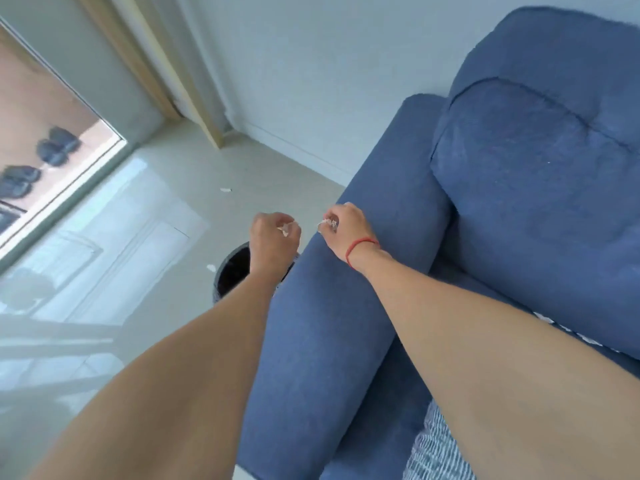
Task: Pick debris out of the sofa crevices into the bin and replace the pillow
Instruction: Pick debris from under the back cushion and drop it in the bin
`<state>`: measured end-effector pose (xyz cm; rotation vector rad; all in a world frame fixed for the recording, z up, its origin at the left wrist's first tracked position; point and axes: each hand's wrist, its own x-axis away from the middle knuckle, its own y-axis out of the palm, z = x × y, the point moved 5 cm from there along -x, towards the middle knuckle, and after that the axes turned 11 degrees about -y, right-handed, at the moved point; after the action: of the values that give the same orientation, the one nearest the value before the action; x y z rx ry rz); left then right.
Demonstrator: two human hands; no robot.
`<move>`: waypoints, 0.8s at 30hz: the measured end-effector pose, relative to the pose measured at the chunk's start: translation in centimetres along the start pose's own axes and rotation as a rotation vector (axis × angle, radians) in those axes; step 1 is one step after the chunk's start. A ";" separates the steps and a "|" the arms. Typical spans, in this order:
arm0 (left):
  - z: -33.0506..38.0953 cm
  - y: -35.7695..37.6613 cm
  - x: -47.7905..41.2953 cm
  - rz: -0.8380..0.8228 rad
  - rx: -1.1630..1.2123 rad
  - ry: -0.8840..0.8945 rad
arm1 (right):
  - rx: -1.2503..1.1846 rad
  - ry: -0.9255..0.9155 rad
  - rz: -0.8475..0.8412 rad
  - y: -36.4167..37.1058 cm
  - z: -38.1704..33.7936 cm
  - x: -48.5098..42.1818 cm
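Head view: the bin [231, 271] stands on the floor, touching the sofa armrest [329, 306]. The left hand [273, 237], directly above the bin, pinches white debris [286, 230]. The right hand [341, 225], over the armrest right of the bin, pinches more scraps [327, 223]. The left hand is nearer to drop.

We see a plain blue sofa [346, 323], its fabric without pattern. The bin [231, 271] is black, the floor [156, 220] pale grey and glossy. The debris [328, 223] is white. A red cord [360, 244] circles the right wrist. The pillow [433, 452] is striped white and grey-blue. The shoes [57, 147] are dark.
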<state>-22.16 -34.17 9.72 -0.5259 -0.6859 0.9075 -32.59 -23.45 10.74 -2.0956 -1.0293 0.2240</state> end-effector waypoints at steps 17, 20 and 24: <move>-4.9 -3.4 0.2 -0.128 -0.128 -0.208 | 0.046 0.092 -0.177 4.9 -3.6 0.4; -1.3 -0.7 2.3 -0.176 -0.186 -0.133 | 0.031 0.132 -0.072 1.7 -0.6 2.6; 3.4 4.9 7.8 -0.239 -0.341 0.027 | -0.022 0.163 0.025 -3.3 4.4 8.3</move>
<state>-23.84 -24.62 11.13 -0.7398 -0.8657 0.5605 -31.15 -13.60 11.49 -2.1089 -0.9123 0.0527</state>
